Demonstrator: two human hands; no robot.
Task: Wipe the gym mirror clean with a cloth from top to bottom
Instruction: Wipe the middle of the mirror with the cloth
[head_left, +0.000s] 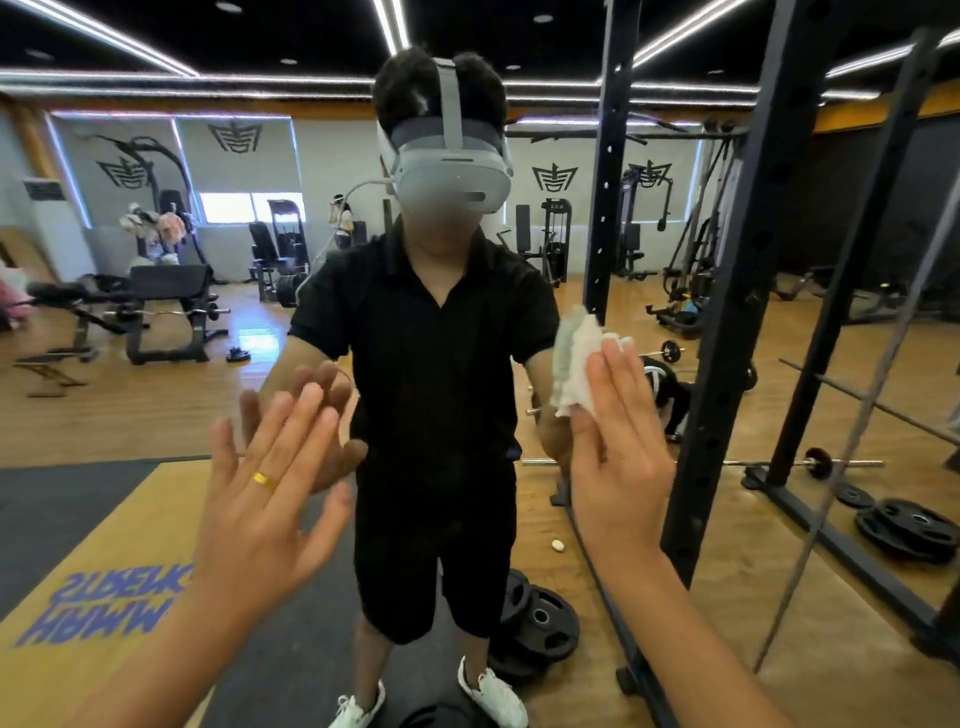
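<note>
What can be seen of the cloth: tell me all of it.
The cloth is white with a pale green tinge, soft and crumpled into a bunch. The right hand presses it flat-fingered against the mirror, beside the reflected person. Its folds stick out above and left of the fingers; nothing else touches it.

Head view, close, facing mirror (156, 364) straight on.

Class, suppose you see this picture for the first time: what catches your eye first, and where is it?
Centre frame, the large gym mirror reflects a person in black wearing a grey headset. At right, the right hand presses a crumpled white cloth flat to the glass; at left, the left hand, with a gold ring, is spread open.
</note>
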